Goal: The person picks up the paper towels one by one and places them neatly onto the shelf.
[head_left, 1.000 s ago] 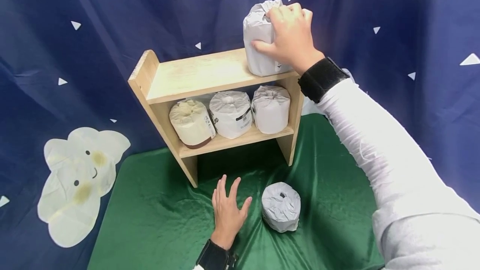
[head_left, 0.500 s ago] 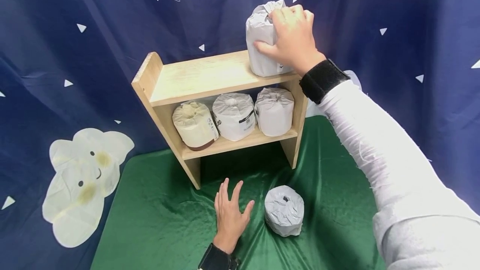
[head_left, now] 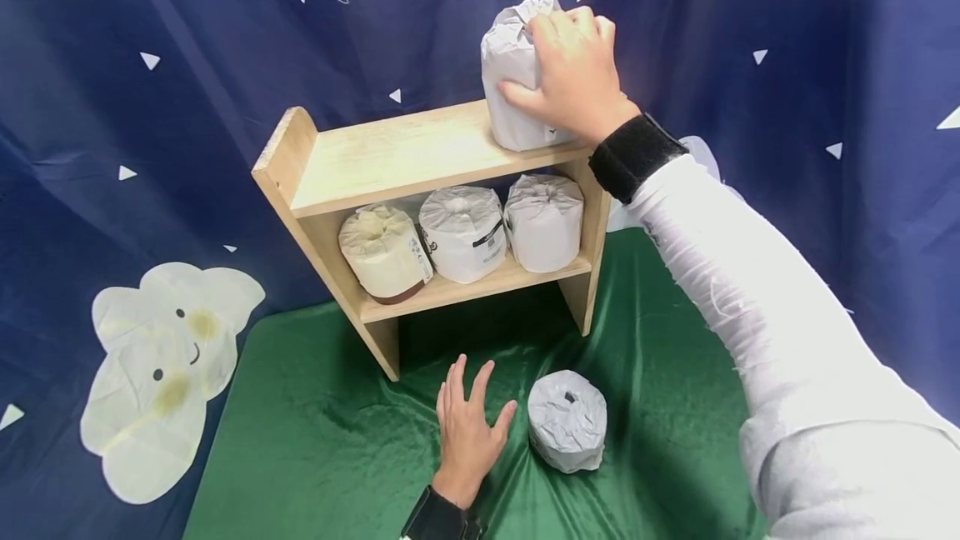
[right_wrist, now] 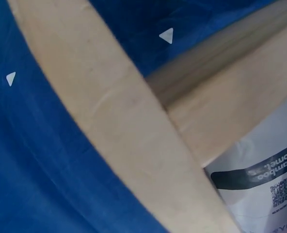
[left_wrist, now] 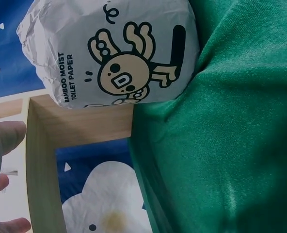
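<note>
Five wrapped rolls (head_left: 510,73) (head_left: 382,252) (head_left: 461,236) (head_left: 546,223) (head_left: 567,423), one shelf (head_left: 405,144), two hands (head_left: 471,433) (head_left: 573,73), one gripping a roll

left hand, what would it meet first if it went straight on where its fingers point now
Judging by the head view, probably the front edge of the lower shelf board. How high the left hand is above the green cloth is unclear, so it might pass underneath.
</note>
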The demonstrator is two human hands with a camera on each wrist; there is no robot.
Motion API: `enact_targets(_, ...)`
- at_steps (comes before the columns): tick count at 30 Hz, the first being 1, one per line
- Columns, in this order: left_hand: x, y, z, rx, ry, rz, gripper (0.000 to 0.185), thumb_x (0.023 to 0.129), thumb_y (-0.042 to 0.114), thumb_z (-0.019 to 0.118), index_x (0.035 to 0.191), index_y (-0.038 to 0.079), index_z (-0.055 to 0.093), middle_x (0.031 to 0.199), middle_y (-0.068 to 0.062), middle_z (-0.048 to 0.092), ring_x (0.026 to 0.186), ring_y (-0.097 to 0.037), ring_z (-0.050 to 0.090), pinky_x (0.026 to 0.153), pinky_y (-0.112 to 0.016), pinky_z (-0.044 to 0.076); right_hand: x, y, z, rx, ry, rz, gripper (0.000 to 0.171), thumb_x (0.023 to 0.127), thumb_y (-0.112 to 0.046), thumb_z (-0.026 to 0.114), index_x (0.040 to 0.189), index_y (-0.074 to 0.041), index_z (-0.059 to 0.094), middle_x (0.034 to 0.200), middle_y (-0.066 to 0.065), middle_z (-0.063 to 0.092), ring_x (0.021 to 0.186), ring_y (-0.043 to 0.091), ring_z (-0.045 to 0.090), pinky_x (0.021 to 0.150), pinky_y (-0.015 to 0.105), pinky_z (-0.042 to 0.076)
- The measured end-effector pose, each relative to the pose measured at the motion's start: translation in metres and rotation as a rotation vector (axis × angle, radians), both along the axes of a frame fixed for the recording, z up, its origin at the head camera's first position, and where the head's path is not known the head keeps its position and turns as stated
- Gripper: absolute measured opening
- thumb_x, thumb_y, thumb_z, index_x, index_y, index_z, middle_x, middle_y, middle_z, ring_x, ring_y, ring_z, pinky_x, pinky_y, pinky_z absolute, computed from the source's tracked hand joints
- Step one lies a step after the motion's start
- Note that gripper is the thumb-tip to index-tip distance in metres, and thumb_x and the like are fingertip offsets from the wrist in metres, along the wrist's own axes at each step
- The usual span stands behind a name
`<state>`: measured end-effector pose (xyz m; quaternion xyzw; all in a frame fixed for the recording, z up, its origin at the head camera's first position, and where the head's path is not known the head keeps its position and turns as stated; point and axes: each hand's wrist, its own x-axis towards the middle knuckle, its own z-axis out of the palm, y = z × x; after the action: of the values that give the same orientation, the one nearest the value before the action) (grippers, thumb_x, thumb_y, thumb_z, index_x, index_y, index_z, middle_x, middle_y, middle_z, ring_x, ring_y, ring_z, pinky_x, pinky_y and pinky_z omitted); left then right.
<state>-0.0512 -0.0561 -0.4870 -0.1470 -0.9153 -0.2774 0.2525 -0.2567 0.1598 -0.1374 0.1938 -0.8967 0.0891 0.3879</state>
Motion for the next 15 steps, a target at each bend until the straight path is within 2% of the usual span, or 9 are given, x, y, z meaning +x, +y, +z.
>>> enact_targets(6,-0.0044,-0.003,0.0015,-0.007,0.02,0.01,0.065,0.076,0.03,0.083,0.133,0.015,0.056,0.146,-0.022,0.038,0.131,-0.041,0.039,0.098,-0.063,0.031,-0.0025,-0.0018,0.0012,0.001,0.035,0.01,0.072,0.085,-0.06,0.059,0.123,0.0,0.05,0.114,0.021,0.055,0.109,0.041,0.046,0.091,0.051,0.03)
enact_targets(15,-0.0043,-0.0027,0.0025,-0.009,0.01,0.009,0.066,0.076,0.032,0.083,0.134,0.016,0.055,0.147,-0.021,0.038,0.131,-0.04,0.039,0.098,-0.063,0.032,0.0002,0.0008,-0.0056,-0.041,0.032,0.042,0.073,0.087,-0.061,0.053,0.133,-0.006,0.047,0.129,0.019,0.048,0.131,0.036,0.032,0.103,0.048,0.021)
